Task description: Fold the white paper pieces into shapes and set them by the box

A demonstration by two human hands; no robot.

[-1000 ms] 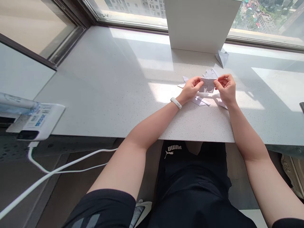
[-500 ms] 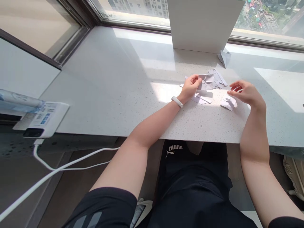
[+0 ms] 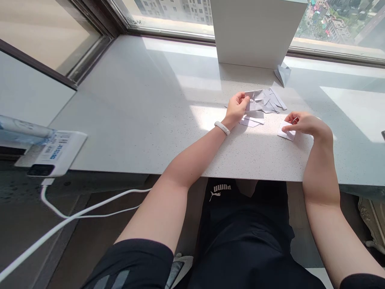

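Observation:
A folded square paper piece (image 3: 255, 100) with creased flaps is pinched at its left edge by my left hand (image 3: 237, 107), raised a little over the counter. My right hand (image 3: 301, 123) is over a small folded paper (image 3: 287, 133) lying on the counter, thumb and fingers bent around its raised part. Between the hands and slightly farther back, several folded paper strips (image 3: 275, 100) lie in a pile. Another flat folded paper (image 3: 252, 121) lies just below the held piece, partly in its shadow.
A white speckled counter (image 3: 144, 120) runs along the windows. A large pale panel (image 3: 258, 34) stands at the back, with a pointed folded paper (image 3: 282, 75) at its right corner. A white device (image 3: 58, 152) with a cable (image 3: 90, 206) sits at the left edge.
My right hand has moved down and left onto the small folded paper, and its fingers have closed. My left hand has shifted slightly left with the square piece.

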